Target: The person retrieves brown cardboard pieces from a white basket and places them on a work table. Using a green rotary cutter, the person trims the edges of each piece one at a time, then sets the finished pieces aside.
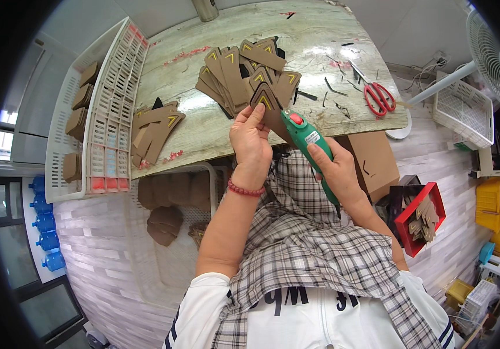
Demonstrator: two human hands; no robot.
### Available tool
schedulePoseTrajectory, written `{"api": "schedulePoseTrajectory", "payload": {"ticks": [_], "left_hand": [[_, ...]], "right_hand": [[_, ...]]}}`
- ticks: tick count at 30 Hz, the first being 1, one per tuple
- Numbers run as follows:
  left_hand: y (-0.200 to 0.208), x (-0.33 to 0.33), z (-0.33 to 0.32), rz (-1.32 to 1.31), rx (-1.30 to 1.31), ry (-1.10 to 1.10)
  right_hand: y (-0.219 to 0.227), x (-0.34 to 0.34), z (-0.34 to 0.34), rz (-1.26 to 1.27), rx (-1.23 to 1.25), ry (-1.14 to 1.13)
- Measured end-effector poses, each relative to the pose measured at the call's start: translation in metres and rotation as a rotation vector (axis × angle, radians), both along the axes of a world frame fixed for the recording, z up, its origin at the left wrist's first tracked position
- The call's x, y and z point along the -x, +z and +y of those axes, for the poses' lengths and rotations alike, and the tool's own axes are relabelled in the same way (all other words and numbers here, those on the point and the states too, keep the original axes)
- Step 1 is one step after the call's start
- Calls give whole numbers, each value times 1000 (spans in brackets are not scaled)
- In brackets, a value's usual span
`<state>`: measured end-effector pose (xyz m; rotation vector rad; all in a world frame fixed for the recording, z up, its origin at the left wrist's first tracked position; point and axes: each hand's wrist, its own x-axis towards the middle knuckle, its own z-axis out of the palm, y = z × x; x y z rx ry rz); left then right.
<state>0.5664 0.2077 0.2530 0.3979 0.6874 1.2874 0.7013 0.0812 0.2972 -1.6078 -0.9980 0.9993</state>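
My left hand [251, 139] pinches a brown flat strap-like piece [272, 114], which has a dark edge and a yellow V mark at its pointed end. Held in my right hand [338, 174] is a green handheld power tool [309, 141] with a red button. Its front end meets the side of the brown piece; the exact contact is too small to make out. Just beyond my hands, a fanned pile of similar brown pieces [223, 72] lies on the table. A smaller stack of them [159, 131] rests to the left.
Red-handled scissors [379, 99] and black scraps [335, 87] lie on the table [314, 23]. At its left stands a white slatted basket [113, 110] with brown pieces. A cardboard box [372, 163], a red box [401, 220] and a fan [491, 43] are on the right.
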Motion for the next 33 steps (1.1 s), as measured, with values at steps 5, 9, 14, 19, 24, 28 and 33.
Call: {"api": "schedulePoseTrajectory", "payload": {"ticks": [5, 9, 14, 19, 24, 28, 33], "left_hand": [[-5, -4, -7, 21, 41, -38], [-3, -7, -14, 42, 53, -64], [-5, -8, -22, 55, 43, -82], [-1, -4, -22, 102, -4, -68], [-2, 14, -13, 196, -107, -107], [5, 24, -9, 229, -155, -128], [8, 35, -2, 272, -195, -171]], "right_hand": [[-3, -1, 1, 14, -20, -29], [-2, -3, 3, 30, -23, -33], [0, -4, 3, 53, -20, -39], [3, -7, 1, 56, 0, -20], [-3, -10, -3, 56, -14, 11], [-5, -11, -5, 24, -15, 32], [-3, -10, -6, -12, -9, 60]]}}
